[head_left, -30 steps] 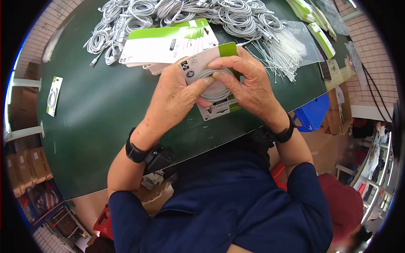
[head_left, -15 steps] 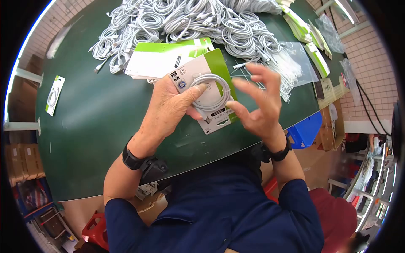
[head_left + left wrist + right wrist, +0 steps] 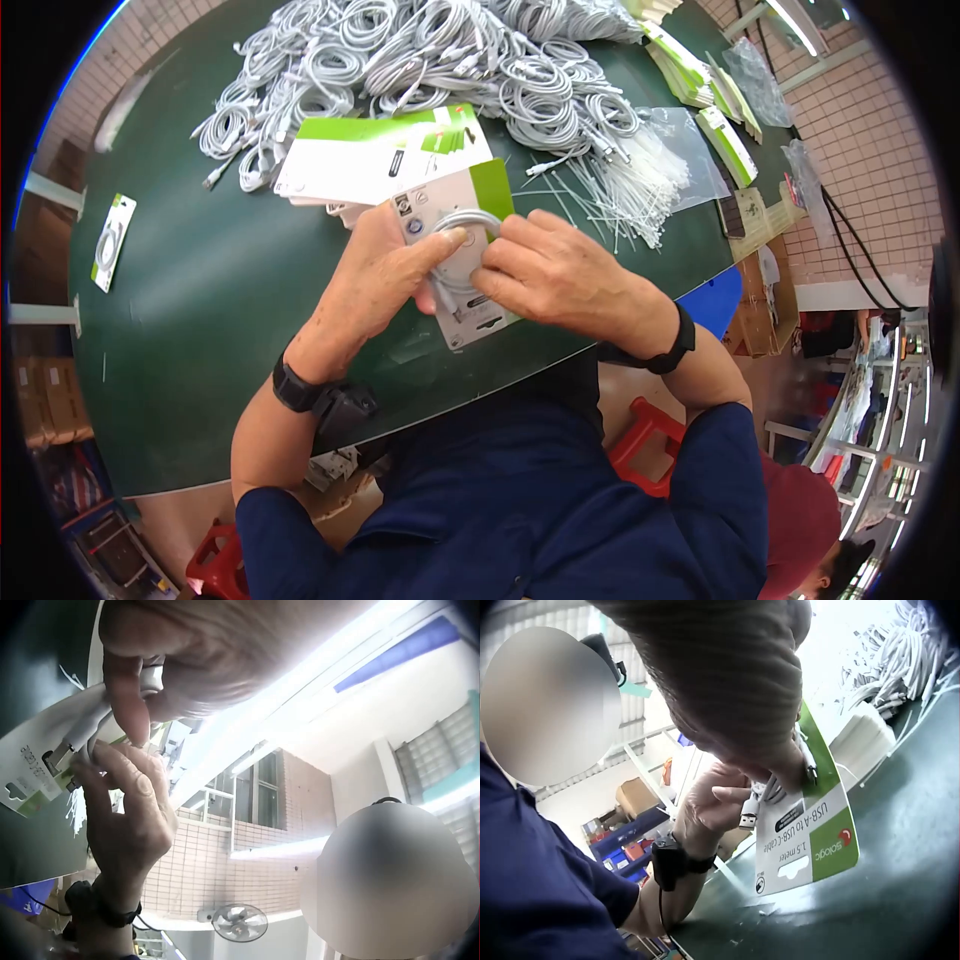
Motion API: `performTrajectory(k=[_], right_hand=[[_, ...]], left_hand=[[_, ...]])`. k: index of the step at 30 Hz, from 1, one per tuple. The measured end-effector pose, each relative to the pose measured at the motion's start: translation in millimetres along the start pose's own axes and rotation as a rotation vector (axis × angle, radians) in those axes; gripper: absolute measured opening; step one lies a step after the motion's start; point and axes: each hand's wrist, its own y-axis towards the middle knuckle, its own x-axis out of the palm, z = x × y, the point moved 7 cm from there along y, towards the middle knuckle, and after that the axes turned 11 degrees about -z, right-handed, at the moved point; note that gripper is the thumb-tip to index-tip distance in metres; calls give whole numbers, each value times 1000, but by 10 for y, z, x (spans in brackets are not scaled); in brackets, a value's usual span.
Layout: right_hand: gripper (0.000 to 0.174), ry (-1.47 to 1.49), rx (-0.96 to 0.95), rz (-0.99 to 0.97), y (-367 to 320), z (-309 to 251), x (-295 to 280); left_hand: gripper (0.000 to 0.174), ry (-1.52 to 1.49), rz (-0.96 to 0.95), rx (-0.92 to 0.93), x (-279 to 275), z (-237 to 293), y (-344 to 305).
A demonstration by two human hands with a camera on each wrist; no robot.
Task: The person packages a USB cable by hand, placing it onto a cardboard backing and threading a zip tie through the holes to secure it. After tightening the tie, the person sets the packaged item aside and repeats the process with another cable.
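Note:
In the head view my left hand grips a white and green cardboard packaging card, its thumb pressing a coiled grey-white USB cable against the front. My right hand has its fingers bent in at the coil's right side, pinching the cable there and hiding part of it. The right wrist view shows the card's printed end, lettered USB-A to USB-C cable, with a USB-A plug near a hang hole. Both hands hold the card over the green table.
Beyond the hands lies a stack of flat cards, with a large heap of coiled cables behind it. White zip ties spread at right near packs of cards. A carded cable lies far left.
My right hand left the coil with fingers spread, then came back to its right side with fingers bent. My left hand kept its grip as card and hands shifted left and nearer the body.

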Motion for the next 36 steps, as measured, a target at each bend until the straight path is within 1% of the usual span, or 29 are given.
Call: performTrajectory(k=[1, 3, 5, 6, 8, 11, 12, 15, 16, 19, 21, 22, 25, 26, 32, 34, 36], right_hand=[[15, 13, -7, 17, -5, -7, 9], [15, 45, 30, 37, -42, -25, 71], [18, 72, 55, 44, -98, -24, 149], [20, 136, 71, 79, -128, -9, 124], [24, 266, 101, 150, -213, 32, 69], [23, 397, 309, 299, -423, 291, -71], [16, 420, 402, 357, -505, 454, -21], [21, 474, 620, 248, -648, 890, 312], [25, 430, 612, 160, -666, 971, 450], [22, 321, 559, 137, -596, 1046, 677], [19, 345, 619, 44, -533, 1095, 746], [18, 358, 643, -6, -500, 1122, 771], [14, 412, 656, -143, -458, 1189, 867], [14, 436, 654, -168, -447, 1186, 877], [14, 242, 624, -163, -400, 1054, 906], [15, 349, 658, -87, -434, 1033, 823], [15, 451, 684, -14, -462, 1043, 705]], left_hand=[[30, -2, 20, 4, -11, 0, -10], [30, 48, 3, 2, -1, -12, -8], [30, 114, 2, -13, 24, -1, -3], [32, 123, -21, -30, 12, -15, 4], [32, 102, 0, -11, 2, 5, -1], [33, 85, -11, -1, -25, 18, 2], [33, 83, -24, -2, -29, 15, 8], [35, 26, -29, -24, 5, -9, 5], [35, 14, -36, -18, 28, 10, -9], [36, 6, -65, -12, 119, 94, -67], [36, 15, -83, -12, 189, 151, -104], [31, -13, -80, -29, 221, 166, -125], [27, 64, -102, -47, 293, 195, -156], [27, 101, -78, -60, 311, 208, -169], [26, 200, -101, -68, 377, 194, -202], [26, 217, -108, -75, 395, 193, -232], [26, 328, -131, -20, 434, 251, -271]])
